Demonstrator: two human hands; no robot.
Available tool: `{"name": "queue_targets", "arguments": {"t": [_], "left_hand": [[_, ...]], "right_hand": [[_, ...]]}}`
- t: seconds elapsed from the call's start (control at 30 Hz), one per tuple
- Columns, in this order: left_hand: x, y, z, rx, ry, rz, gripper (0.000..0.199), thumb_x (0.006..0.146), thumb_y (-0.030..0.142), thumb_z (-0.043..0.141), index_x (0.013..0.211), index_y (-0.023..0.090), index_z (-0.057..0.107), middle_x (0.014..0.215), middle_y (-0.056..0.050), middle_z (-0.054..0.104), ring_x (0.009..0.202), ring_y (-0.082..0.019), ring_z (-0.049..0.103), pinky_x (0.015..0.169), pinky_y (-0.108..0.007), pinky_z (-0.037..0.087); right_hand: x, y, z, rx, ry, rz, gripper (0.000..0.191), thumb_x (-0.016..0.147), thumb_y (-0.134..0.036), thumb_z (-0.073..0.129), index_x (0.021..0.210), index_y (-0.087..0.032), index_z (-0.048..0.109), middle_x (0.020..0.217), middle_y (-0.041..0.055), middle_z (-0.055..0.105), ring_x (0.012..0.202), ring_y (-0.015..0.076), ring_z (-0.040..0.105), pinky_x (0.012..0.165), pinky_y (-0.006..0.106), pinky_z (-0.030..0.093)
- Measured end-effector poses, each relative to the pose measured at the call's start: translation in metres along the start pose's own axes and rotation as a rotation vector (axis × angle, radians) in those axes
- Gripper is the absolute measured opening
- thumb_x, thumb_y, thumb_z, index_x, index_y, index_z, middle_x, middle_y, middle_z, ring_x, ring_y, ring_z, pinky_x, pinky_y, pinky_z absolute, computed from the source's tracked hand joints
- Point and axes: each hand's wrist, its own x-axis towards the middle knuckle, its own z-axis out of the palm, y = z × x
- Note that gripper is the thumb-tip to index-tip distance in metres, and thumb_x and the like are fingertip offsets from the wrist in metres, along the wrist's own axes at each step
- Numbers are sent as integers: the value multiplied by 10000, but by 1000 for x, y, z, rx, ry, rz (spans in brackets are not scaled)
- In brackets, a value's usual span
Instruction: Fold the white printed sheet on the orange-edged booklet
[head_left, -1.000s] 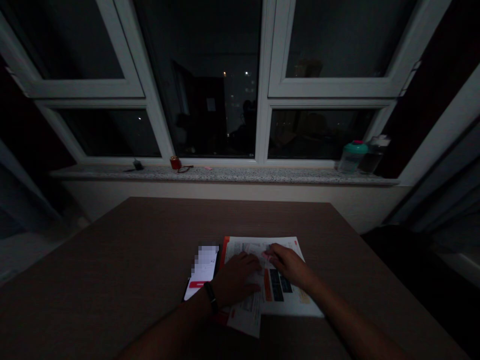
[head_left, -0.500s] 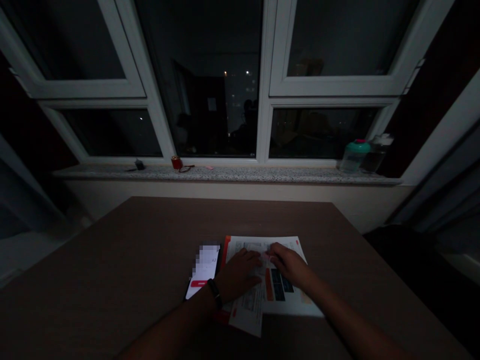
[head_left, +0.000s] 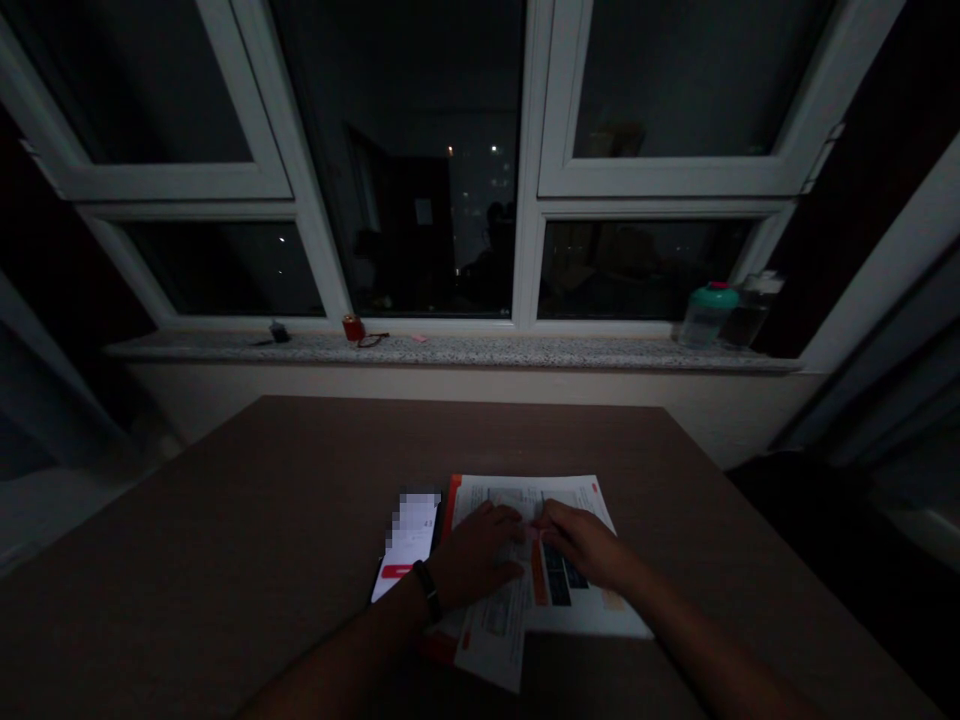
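A printed booklet (head_left: 585,615) with an orange-red left edge lies on the table. One loose-looking page flap (head_left: 499,655) slants past its lower edge. My left hand (head_left: 480,550), a dark band on its wrist, rests across the page with its fingers stretched out. On the right, my right hand (head_left: 577,535) is closed in a pinch over the middle of the booklet. A small pinkish-red bit shows at its fingertips, too small and dim to name. Left of the booklet lies a phone (head_left: 412,545) with a lit screen, close to my left hand.
The brown table (head_left: 300,480) reaches to the wall below the window. On the stone sill (head_left: 480,350) stand a teal-lidded bottle (head_left: 709,315), a clear bottle (head_left: 754,310), a red can-like item (head_left: 352,327) and a small dark item (head_left: 279,331). The room is dim.
My right hand has shifted slightly down the page, and the pinkish-red bit at its fingertips shows more clearly. The flap's lower corner has slid a little downward. My left hand stays nearly in place.
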Motion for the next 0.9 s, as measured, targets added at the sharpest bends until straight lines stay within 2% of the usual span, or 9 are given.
{"name": "queue_targets", "arguments": {"t": [0.1, 0.23, 0.63, 0.73, 0.9], "left_hand": [[0, -1, 1, -8, 14, 8, 360, 799, 223, 757, 1114, 236, 583, 1310, -42, 533, 1189, -248, 476, 1014, -388, 375], [0, -3, 1, 12, -11, 12, 332, 814, 247, 749, 1105, 236, 589, 1304, -46, 533, 1203, -250, 474, 1046, -411, 343], [-1, 10, -2, 150, -31, 9, 442, 856, 205, 668, 1274, 291, 554, 1354, -40, 478, 1196, -271, 442, 1022, -434, 389], [-1, 12, 2, 201, -15, 7, 473, 870, 199, 642, 1316, 286, 514, 1352, -43, 479, 1187, -281, 435, 1009, -453, 401], [0, 9, 7, 219, -4, 1, 466, 883, 216, 637, 1324, 290, 504, 1347, -40, 486, 1186, -288, 430, 1003, -459, 404]], "right_hand": [[5, 2, 3, -3, 77, 63, 82, 956, -252, 453, 923, -219, 521, 928, 35, 647, 879, 187, 612, 751, 277, 437], [10, 5, 8, -30, 152, 93, 90, 952, -245, 444, 890, -218, 503, 924, 42, 641, 875, 195, 611, 743, 282, 435], [11, 15, 12, -56, 267, 135, 165, 958, -269, 411, 1006, -207, 556, 961, 60, 646, 870, 207, 611, 750, 297, 443], [9, 13, 12, -15, 269, 141, 197, 960, -299, 432, 1081, -216, 563, 884, 36, 636, 814, 201, 601, 737, 299, 442], [6, 3, 7, 21, 183, 131, 222, 966, -368, 461, 1094, -229, 578, 747, -10, 571, 703, 180, 567, 658, 281, 419]]}}
